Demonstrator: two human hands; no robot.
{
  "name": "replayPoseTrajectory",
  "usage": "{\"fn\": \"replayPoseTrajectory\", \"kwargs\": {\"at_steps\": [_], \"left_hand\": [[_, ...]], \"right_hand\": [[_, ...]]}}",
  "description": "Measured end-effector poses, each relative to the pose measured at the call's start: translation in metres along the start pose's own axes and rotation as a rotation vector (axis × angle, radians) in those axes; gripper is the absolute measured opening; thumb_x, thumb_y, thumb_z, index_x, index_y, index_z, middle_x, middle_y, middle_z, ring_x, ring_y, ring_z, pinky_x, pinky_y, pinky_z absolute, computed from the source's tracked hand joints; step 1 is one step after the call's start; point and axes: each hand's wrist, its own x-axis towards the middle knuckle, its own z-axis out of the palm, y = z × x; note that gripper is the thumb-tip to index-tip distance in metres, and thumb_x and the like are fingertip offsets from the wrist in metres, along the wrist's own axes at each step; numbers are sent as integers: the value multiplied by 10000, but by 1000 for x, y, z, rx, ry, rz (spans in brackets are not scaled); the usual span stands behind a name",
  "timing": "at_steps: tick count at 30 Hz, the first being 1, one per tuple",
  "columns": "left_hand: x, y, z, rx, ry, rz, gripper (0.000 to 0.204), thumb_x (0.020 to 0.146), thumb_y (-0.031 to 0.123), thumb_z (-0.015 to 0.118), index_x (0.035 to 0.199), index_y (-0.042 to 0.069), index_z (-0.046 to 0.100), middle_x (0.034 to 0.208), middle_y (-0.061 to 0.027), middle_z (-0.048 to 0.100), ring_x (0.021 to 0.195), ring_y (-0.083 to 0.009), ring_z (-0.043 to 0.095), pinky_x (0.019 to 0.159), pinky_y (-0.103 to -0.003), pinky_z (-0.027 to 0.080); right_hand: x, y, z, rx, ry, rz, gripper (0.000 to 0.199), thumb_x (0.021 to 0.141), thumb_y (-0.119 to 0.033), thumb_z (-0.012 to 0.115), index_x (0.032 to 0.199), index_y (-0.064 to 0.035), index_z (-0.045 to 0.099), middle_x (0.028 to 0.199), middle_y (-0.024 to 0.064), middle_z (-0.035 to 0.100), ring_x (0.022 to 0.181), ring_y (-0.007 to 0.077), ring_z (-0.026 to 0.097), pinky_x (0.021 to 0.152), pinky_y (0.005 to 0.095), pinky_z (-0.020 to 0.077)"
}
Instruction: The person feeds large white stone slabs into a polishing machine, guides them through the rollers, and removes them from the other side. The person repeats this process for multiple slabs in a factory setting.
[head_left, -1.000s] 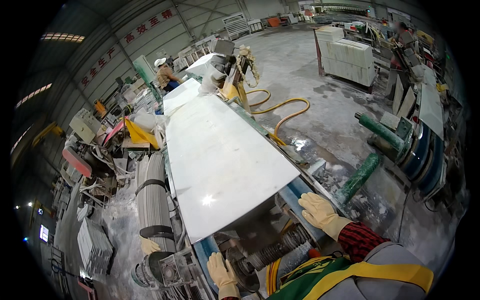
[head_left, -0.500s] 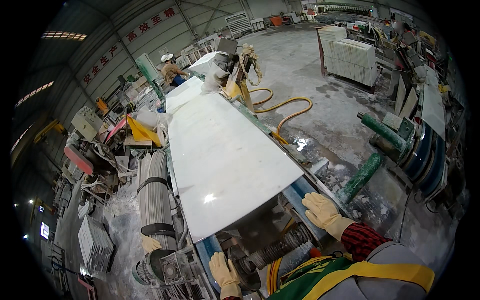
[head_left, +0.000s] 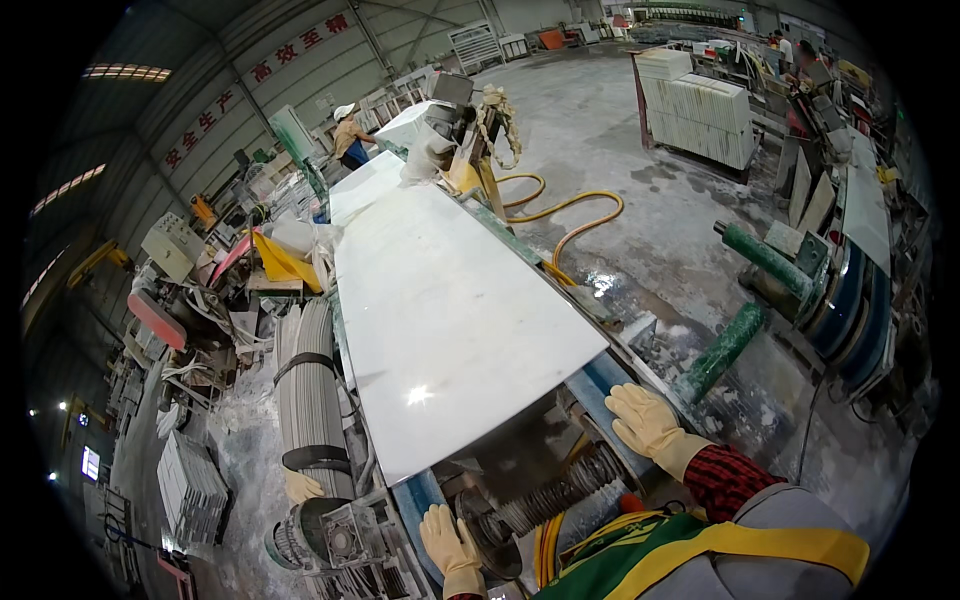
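Observation:
A long, polished white stone slab [head_left: 450, 310] lies flat on the conveyor in front of me. Cream rubber gloves cover both my hands. My left hand [head_left: 450, 552] rests fingers-forward on the blue left belt [head_left: 418, 496], just short of the slab's near edge. On the blue right belt [head_left: 598, 382] lies my right hand [head_left: 650, 430], fingers stretched out, beside the slab's near right corner. Neither hand touches the slab or holds anything. Between the belts runs a grimy roller shaft with a coil around it [head_left: 565, 490].
A motor [head_left: 340, 540] and a strapped grey bundle [head_left: 308, 385] stand left of the conveyor. A loose cream glove [head_left: 302, 486] lies by the bundle. Green rollers [head_left: 725, 350] jut out at right. A yellow hose [head_left: 590, 220] crosses the floor. A co-worker [head_left: 350, 138] stands beyond the slab.
The co-worker at the far end has straightened up and shifted slightly. Another person shows more clearly at the far right. My hands and the slab show almost no movement.

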Motion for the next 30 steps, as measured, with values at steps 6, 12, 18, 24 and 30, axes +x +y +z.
{"fn": "replayPoseTrajectory", "kwargs": {"at_steps": [6,12,18,24,30], "left_hand": [[-4,-1,0,-4,17,7,410,975,168,667,1332,-31,628,1441,-273,601,1350,-479,522,1184,-570,365],[-6,3,-3,-26,-22,-37,411,998,172,642,1366,-13,631,1483,-261,594,1400,-465,508,1230,-564,333],[-3,7,-9,-3,5,16,415,965,163,666,1320,-48,624,1415,-283,604,1311,-481,532,1156,-570,380],[-7,4,-5,-3,34,42,401,960,153,655,1301,-56,624,1392,-288,602,1268,-484,536,1116,-563,400],[-7,8,-9,-6,50,55,391,955,152,654,1284,-58,627,1382,-290,603,1252,-486,539,1098,-560,407]], "right_hand": [[4,-7,-11,14,-45,17,411,940,-203,696,1308,-28,640,1350,187,626,1268,412,578,1151,499,444],[0,-6,-8,4,-12,6,441,954,-223,694,1345,-28,635,1375,191,625,1293,417,571,1164,508,434],[-4,-6,-6,-20,17,2,425,959,-212,686,1337,-24,634,1354,190,629,1267,417,580,1148,512,443],[4,-14,-20,-9,21,-13,388,943,-189,683,1291,-25,628,1294,181,616,1192,409,582,1079,509,471],[2,-15,-21,-17,40,-29,384,933,-184,681,1276,-22,618,1253,176,603,1165,401,571,1049,499,475]]}}
